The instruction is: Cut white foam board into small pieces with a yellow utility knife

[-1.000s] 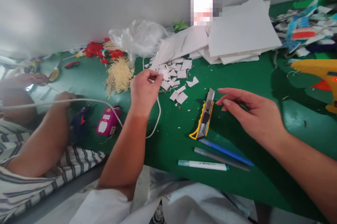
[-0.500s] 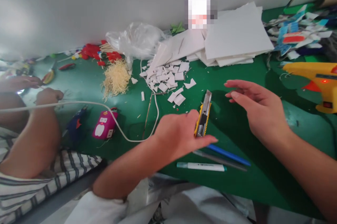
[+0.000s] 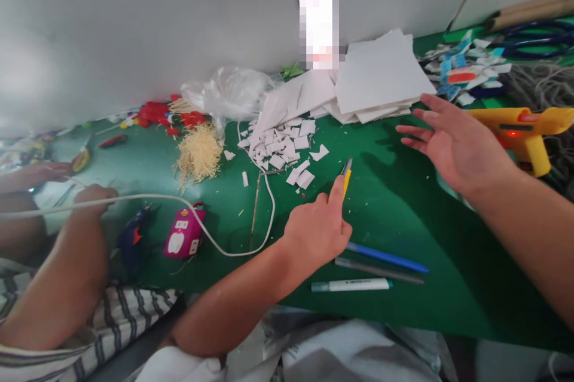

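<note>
Green cloth [image 3: 403, 214] covers the table under both my arms. My left hand [image 3: 320, 229] rests low on it in a closed fist, forearm running in from the lower left, and it grips a yellow box cutter [image 3: 346, 175]. Only the front end of the cutter shows past my knuckles, pointing away from me toward the scraps, with the index finger laid along its back; the handle is hidden inside my palm.

My right hand [image 3: 452, 143] hangs above the table, well apart from the left, palm down and turned a little inward. Its fingers are spread and nearly straight, pointing left, and it holds nothing. Its tips hover near the front edge of a stack of white foam sheets [image 3: 381, 77]; I cannot tell whether they touch it.

Just beyond the cutter's tip lies a heap of small white foam pieces [image 3: 282, 143]. Near my left wrist a blue pen [image 3: 388, 257], a grey pen [image 3: 381, 271] and a white marker [image 3: 352, 285] lie side by side. Behind my right hand stands a yellow glue gun [image 3: 524, 128] with a red light on. A white cable [image 3: 224, 238] loops across the cloth past a pink power strip [image 3: 183, 238]. At the far left another person's arm [image 3: 67, 274] rests on the table edge.
</note>
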Demonstrator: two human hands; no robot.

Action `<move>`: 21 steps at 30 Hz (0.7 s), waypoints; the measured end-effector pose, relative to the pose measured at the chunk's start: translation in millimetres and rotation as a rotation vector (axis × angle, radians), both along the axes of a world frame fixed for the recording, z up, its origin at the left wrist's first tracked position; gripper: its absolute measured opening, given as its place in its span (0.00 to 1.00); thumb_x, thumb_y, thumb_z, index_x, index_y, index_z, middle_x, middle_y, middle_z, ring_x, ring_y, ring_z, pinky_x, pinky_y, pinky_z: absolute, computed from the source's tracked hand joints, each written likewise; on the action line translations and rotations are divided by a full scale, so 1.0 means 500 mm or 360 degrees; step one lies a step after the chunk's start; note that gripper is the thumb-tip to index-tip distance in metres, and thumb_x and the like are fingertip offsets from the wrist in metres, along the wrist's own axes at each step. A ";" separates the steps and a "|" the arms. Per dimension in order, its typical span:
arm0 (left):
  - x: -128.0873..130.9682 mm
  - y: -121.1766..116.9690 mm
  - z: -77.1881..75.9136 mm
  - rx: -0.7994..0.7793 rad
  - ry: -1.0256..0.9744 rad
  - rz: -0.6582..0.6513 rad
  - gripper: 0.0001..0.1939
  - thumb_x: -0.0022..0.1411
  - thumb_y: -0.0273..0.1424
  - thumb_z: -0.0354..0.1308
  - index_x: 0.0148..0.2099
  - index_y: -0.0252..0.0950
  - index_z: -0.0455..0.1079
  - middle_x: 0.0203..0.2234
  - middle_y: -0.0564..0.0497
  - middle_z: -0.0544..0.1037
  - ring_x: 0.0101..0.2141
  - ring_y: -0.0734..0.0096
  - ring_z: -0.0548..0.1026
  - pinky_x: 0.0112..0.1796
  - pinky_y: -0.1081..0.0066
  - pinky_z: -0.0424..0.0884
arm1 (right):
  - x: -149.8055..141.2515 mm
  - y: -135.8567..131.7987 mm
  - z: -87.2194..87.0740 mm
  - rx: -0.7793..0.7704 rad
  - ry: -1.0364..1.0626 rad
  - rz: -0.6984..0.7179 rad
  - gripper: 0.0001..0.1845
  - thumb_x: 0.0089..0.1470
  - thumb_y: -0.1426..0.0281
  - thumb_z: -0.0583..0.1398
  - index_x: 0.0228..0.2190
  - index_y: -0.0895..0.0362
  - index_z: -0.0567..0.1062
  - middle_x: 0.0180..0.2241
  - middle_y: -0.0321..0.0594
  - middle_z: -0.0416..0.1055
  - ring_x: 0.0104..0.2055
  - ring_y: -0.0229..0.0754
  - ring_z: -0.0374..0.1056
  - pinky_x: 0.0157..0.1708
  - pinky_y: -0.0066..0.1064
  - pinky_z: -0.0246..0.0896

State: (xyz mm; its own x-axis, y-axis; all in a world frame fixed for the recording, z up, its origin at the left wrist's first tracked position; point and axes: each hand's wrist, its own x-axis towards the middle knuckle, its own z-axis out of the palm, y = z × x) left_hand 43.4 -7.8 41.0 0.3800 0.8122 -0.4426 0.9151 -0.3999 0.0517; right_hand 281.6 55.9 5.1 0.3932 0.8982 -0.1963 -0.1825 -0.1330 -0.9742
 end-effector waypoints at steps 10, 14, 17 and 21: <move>-0.011 0.008 -0.006 0.0007 -0.0057 0.0016 0.39 0.69 0.30 0.54 0.79 0.35 0.48 0.46 0.40 0.85 0.38 0.54 0.86 0.36 0.64 0.80 | 0.020 0.069 0.020 -0.0086 -0.0038 -0.0280 0.17 0.50 0.74 0.63 0.43 0.51 0.73 0.50 0.44 0.76 0.39 0.41 0.77 0.46 0.40 0.73; -0.015 0.009 -0.008 0.0019 -0.0091 0.0021 0.39 0.69 0.30 0.54 0.79 0.35 0.50 0.44 0.41 0.85 0.39 0.54 0.86 0.37 0.63 0.80 | 0.032 0.092 0.006 -0.0079 -0.0092 -0.0295 0.08 0.55 0.76 0.61 0.37 0.52 0.72 0.39 0.42 0.77 0.38 0.40 0.77 0.44 0.37 0.72; -0.020 0.011 -0.008 0.0048 -0.0127 0.0028 0.38 0.69 0.29 0.54 0.78 0.36 0.50 0.45 0.42 0.85 0.40 0.54 0.85 0.40 0.62 0.80 | 0.032 0.095 0.001 -0.0026 -0.0113 -0.0304 0.07 0.58 0.76 0.61 0.37 0.52 0.73 0.32 0.38 0.75 0.34 0.37 0.76 0.39 0.33 0.71; -0.029 0.016 -0.004 0.0091 -0.0157 0.0079 0.37 0.69 0.28 0.53 0.78 0.35 0.52 0.44 0.43 0.85 0.41 0.55 0.85 0.40 0.62 0.80 | 0.020 0.089 0.020 0.0093 -0.0149 -0.0400 0.09 0.57 0.80 0.62 0.36 0.56 0.76 0.30 0.35 0.75 0.29 0.32 0.73 0.33 0.30 0.68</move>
State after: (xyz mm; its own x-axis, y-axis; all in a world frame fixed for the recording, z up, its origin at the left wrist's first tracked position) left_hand 28.9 0.1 39.2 0.3782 0.8541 -0.3571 0.9254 -0.3591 0.1210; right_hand 291.3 100.6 15.2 0.6191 0.7791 -0.0991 -0.1113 -0.0379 -0.9931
